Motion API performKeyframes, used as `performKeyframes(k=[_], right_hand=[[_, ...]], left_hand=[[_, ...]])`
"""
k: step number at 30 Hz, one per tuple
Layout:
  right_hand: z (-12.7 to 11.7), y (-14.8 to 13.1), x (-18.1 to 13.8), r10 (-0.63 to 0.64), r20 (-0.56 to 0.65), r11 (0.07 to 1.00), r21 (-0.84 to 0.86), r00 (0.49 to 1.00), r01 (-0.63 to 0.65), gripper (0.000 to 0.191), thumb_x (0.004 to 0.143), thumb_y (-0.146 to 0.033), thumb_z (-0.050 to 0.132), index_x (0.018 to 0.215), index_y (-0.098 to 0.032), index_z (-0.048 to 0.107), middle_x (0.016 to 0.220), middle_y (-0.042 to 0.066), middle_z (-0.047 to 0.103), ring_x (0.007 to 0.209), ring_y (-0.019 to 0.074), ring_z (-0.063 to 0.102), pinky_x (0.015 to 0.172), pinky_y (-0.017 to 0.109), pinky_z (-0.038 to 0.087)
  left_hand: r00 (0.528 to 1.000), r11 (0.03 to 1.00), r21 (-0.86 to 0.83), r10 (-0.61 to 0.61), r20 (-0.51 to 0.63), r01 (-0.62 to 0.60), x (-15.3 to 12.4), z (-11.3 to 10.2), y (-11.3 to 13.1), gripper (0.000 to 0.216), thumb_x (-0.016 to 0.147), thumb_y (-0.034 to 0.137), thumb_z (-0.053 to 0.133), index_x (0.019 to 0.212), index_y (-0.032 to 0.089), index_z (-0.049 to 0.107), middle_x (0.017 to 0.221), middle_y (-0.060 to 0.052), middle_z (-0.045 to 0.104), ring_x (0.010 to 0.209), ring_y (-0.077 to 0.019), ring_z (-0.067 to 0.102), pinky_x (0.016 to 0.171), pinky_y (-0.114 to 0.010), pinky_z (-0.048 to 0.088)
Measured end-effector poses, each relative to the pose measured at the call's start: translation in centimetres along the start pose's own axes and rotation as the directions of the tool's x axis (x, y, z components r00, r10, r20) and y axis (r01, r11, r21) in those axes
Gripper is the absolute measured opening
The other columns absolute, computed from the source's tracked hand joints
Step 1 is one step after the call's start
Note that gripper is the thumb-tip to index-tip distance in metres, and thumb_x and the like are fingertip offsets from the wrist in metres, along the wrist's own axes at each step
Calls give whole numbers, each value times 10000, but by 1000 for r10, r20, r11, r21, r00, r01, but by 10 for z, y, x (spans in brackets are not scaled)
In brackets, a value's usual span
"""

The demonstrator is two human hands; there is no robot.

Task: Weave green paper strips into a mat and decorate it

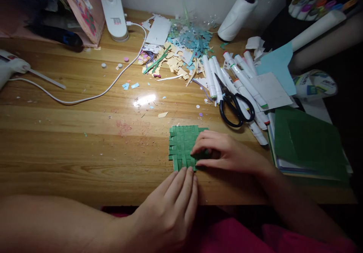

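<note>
Head view: green woven mat point(183, 137), made of flat criss-crossed strips, lies on the wooden surface point(85, 143) nr its front edge, approx. centre, w/ loose strip ends sticking out along its L side. L hand point(172, 200) comes in from below, fingers straight & close tog., tips on the mat's near edge; it's flat, not gripping. R hand point(222, 151) is over the mat's R part, fingers bent, thumb stretched out below them w/ a gap btwn; can't tell if it pinches a strip, as the fingers hide that bit. Beyond R hand: black-handled scissors point(236, 111) lie on white markers point(210, 77), blades pointing up-L. Far R, a green sheet point(309, 137) tops a stack of papers, w/ light-blue paper point(276, 67) & a tape roll point(314, 84) further back. Behind the mat, well apart, is a heap of paper scraps point(176, 58), mostly cream & blue, w/ a few green strips; white spool point(238, 16) stands to its R nr the wall. Back L: white device point(113, 14) w/ white cable point(113, 83) plugged in, curving across to the L edge.
</note>
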State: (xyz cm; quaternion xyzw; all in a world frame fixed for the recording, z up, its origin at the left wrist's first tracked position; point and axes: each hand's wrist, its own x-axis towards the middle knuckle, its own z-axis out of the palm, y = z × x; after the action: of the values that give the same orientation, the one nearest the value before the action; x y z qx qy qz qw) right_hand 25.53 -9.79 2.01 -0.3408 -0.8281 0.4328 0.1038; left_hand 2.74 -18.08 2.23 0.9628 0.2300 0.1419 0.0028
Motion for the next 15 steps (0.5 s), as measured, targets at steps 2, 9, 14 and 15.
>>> performKeyframes(k=[2,9,14,15], right_hand=[[1,0,-1,-1,-5,1000,-29,1000,1,176,834,-274,646,981,-180,666,912,50,614,871,157,563,769,281,449],[7,2,-3,-30,-41,996,-83,999,27,249,846,-288,633,1072,-188,658,921,54,606,863,161,560,750,279,447],[6,1,-1,-2,-72,1000,-30,997,0,369,823,-314,663,1170,-202,603,917,49,618,847,161,560,738,277,449],[6,1,0,6,-69,1000,-24,998,-8,377,823,-313,663,1178,-205,596,922,49,619,851,162,558,742,278,448]], left_hand=[[999,999,-2,-52,-17,52,-4,-1,-4,357,905,131,382,1180,-13,557,1202,-176,618,1143,-285,568,982,-381,444],[997,994,109,-31,65,24,-20,17,-6,431,945,294,459,1257,0,508,1288,-174,559,1207,-277,515,1038,-381,379],[996,999,49,5,87,-9,-16,12,-12,378,919,260,476,1209,31,553,1269,-168,567,1155,-264,543,1022,-375,376],[994,999,30,15,105,-18,-14,10,-14,360,906,241,485,1196,45,567,1254,-159,578,1125,-258,559,1008,-370,388]])
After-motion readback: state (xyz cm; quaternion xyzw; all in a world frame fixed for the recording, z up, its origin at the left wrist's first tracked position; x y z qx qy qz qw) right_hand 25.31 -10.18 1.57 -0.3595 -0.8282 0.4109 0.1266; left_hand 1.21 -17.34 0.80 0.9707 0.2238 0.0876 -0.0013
